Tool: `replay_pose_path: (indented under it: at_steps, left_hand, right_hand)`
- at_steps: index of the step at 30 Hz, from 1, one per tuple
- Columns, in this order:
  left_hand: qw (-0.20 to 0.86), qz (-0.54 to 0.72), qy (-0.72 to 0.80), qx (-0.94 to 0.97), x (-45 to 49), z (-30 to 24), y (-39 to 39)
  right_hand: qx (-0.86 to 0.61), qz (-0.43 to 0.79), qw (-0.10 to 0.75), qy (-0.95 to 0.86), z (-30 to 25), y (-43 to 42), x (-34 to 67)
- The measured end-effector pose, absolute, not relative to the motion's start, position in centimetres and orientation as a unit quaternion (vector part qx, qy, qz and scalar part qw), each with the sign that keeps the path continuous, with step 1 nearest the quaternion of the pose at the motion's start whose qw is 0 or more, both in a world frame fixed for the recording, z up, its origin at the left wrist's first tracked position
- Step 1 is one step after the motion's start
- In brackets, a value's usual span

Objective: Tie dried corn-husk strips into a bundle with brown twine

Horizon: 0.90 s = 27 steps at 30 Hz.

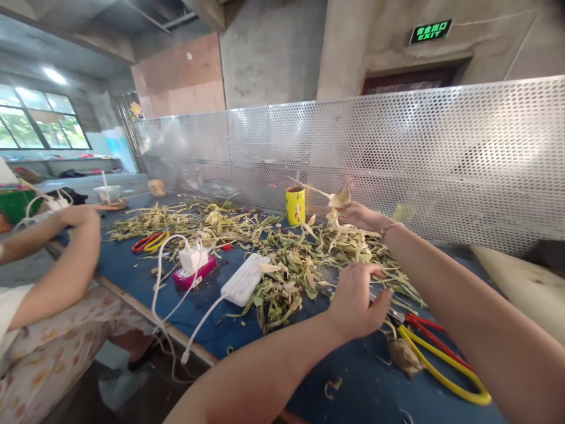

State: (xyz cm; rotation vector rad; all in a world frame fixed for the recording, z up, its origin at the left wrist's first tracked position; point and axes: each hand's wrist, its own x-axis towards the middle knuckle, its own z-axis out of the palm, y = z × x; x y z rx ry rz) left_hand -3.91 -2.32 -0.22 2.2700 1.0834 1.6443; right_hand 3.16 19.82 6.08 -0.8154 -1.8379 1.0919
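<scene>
My right hand (362, 217) is closed around a dried, papery flower or husk (339, 199) with a long thin stem pointing left. It is over the far side of the dried plant heap. Nearer to me, my left hand (358, 299) hovers low over the table, thumb and fingers apart, with nothing visible in it. Between and below my arms lie shears (441, 353) with one red and one yellow handle, blades partly hidden by my left hand. A brown dried clump (406, 357) rests against them. Dried leaves and stalks (286, 288) spread left of my left hand.
A yellow can (295, 206) stands before the perforated metal screen (397, 153). On the blue table (251, 347) are a white power bank (245, 279) with a cable, a pink power strip (194, 273) and a second pair of shears (150, 241). A co-worker's arm (75, 259) rests at left.
</scene>
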Motion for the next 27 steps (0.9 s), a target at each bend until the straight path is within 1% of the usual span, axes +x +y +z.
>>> replay_pose_path:
  at_steps: [2,5,8,14,17,19,21,23,27]
  left_hand:
    - [0.054,0.542,0.354,0.761,-4.0,-0.2,-2.3]
    - [0.044,0.533,0.357,0.766,-4.2,-0.2,-1.9]
    - [0.037,0.545,0.378,0.747,-4.4,-0.3,-1.2]
    - [0.033,0.605,0.408,0.683,-5.0,0.0,-0.2]
    - [0.066,0.628,0.42,0.652,-5.1,0.3,0.2]
    - [0.12,0.644,0.425,0.625,-5.2,0.3,0.5]
    - [0.178,0.636,0.426,0.618,-5.0,0.3,0.7]
    - [0.215,0.605,0.417,0.643,-4.7,0.4,0.7]
    - [0.205,0.551,0.358,0.725,-3.3,0.8,-0.3]
  right_hand:
    - [-0.318,0.473,0.41,-0.712,6.2,19.2,3.6]
    - [-0.384,0.427,0.491,-0.655,6.0,19.0,3.8]
    - [-0.389,0.437,0.555,-0.592,5.9,18.6,4.3]
    - [-0.326,0.451,0.571,-0.604,6.5,14.1,7.8]
    - [-0.316,0.451,0.587,-0.594,6.7,10.5,10.1]
    - [-0.319,0.466,0.606,-0.56,6.6,8.2,11.6]
    - [-0.31,0.498,0.614,-0.528,6.3,6.2,13.0]
    - [-0.302,0.525,0.601,-0.522,5.8,4.3,13.9]
    - [-0.278,0.557,0.581,-0.524,4.6,1.2,13.9]
